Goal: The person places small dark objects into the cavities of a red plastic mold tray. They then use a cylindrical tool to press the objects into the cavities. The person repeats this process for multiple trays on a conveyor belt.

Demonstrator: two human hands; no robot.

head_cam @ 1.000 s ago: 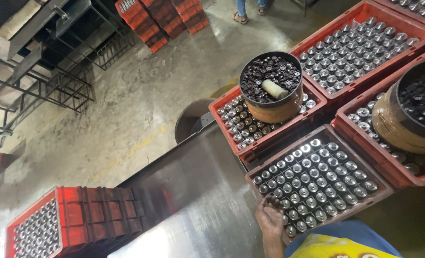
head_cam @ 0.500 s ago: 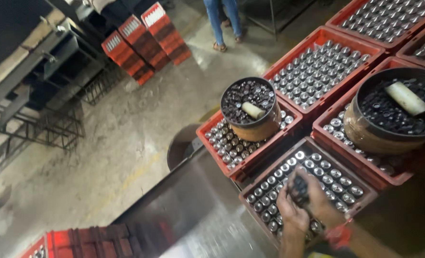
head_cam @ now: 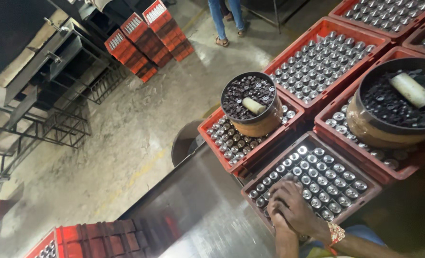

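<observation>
My right hand (head_cam: 296, 208), a beaded bracelet at its wrist, lies with bent fingers on the capped bottles (head_cam: 327, 177) in the near red crate (head_cam: 372, 191). My left hand (head_cam: 275, 220) sits just under it at the crate's near left edge and is mostly covered. Whether either hand grips a bottle or a cap is hidden. Behind this crate a round tub (head_cam: 260, 126) of dark caps, with a white cylinder (head_cam: 253, 105) on top, stands on another red crate of bottles (head_cam: 222, 136).
A larger tub (head_cam: 389, 131) of caps with a white cylinder (head_cam: 412, 89) stands on a crate at right. More full crates (head_cam: 317, 62) lie behind. A steel table (head_cam: 198, 210) is at my left. Stacked red crates (head_cam: 145, 38), metal racks (head_cam: 54, 110) and a person's legs (head_cam: 226, 19) are farther off.
The view has shifted toward the crates at right. My right hand has come down over my left hand on the near crate's bottles.
</observation>
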